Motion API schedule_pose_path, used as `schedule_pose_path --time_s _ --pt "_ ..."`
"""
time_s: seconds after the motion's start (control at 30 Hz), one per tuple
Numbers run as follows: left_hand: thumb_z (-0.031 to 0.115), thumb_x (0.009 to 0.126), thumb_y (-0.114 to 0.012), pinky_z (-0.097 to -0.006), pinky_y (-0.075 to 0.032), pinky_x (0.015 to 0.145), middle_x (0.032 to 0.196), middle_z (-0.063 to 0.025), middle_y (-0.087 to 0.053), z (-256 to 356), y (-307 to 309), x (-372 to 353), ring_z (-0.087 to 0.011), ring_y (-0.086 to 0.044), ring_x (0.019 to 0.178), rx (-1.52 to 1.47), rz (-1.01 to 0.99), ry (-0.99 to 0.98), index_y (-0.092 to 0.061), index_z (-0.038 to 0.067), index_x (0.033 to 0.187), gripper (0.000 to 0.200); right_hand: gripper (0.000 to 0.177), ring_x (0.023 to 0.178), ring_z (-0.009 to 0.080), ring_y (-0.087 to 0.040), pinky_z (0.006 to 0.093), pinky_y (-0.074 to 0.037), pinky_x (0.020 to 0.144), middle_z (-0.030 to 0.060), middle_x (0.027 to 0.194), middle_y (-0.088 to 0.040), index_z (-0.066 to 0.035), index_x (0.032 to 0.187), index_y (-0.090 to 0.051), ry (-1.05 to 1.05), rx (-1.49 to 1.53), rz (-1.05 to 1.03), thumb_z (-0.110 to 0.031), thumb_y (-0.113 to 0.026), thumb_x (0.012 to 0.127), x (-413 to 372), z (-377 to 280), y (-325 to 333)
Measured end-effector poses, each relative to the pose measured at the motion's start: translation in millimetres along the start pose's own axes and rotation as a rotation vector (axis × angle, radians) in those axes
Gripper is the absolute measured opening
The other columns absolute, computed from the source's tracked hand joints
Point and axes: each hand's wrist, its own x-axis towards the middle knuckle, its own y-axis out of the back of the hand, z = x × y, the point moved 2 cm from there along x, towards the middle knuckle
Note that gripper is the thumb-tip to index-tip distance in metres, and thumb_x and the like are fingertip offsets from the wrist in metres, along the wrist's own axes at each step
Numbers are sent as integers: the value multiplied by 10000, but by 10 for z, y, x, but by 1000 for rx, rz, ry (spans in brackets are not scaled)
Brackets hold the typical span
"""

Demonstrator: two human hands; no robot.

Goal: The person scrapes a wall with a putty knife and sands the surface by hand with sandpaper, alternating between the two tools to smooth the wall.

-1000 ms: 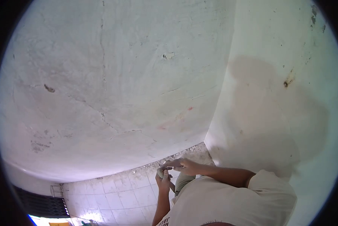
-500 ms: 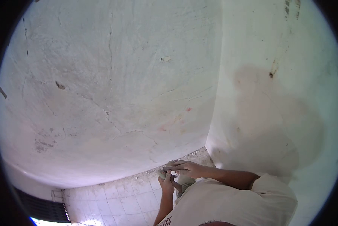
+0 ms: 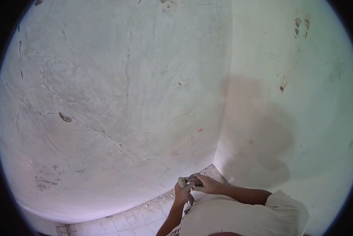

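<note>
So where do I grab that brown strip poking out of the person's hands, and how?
I'd pinch the lower end of the brown strip, coming from the side nearest the shirt. It looks long and narrow, and that end pokes out below the left hand. Its top disappears among the fingers, so I can't tell what's there.

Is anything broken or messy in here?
Yes, the big whitish wall on the left looks damaged: a long, jagged crack runs past a dark, chipped patch. Small pale crumbs lie where the wall meets the white tiled floor, perhaps fallen bits.
</note>
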Motion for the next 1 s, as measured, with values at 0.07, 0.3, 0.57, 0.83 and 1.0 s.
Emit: schedule_pose_path --time_s 0.07,0.3,0.57,0.83,1.0 --pt "72 801 -740 -210 -349 483 779 -19 -616 24 194 -17 -53 -476 563 83 -39 61 -621 12 982 224 517 1026 178 -588 325 -459 906 128 1080 -611 -17 1279 -421 -19 -34 18 -235 -682 889 70 11 -110" --pt "97 817 -732 -281 -509 688 955 -78 -660 41 597 88 -122 -581 793 127 -129 24 -595 -6 1090 322 369 995 206 -617 335 -472 881 144 1051 -646 -5 1226 -527 -117 -63 148 -206 -607 926 219 25 -217" --pt "-2 802 -693 -275 -485 746 985 -83 -677 440 1068 354 -119 -591 841 230 -152 -84 -587 -22 1110 327 275 702 66 -511 222 -434 592 13 868 -574 -11 1174 -532 -12 222 618 -104 -557 917 322 202 87" --pt "277 760 -791 -319 -473 689 849 -87 -618 1591 1203 382 -183 -595 745 267 -2 -397 -573 27 947 381 224 584 46 -436 227 -382 522 -22 697 -498 -26 1041 -564 13 36 1055 -233 -492 995 355 21 896" --pt "261 755 -810 -312 -467 654 792 -55 -568 2111 1122 439 -184 -587 705 223 115 -655 -541 73 933 374 218 744 128 -614 246 -498 687 66 873 -657 10 1117 -527 251 -150 1199 -150 -538 969 580 -70 1541"
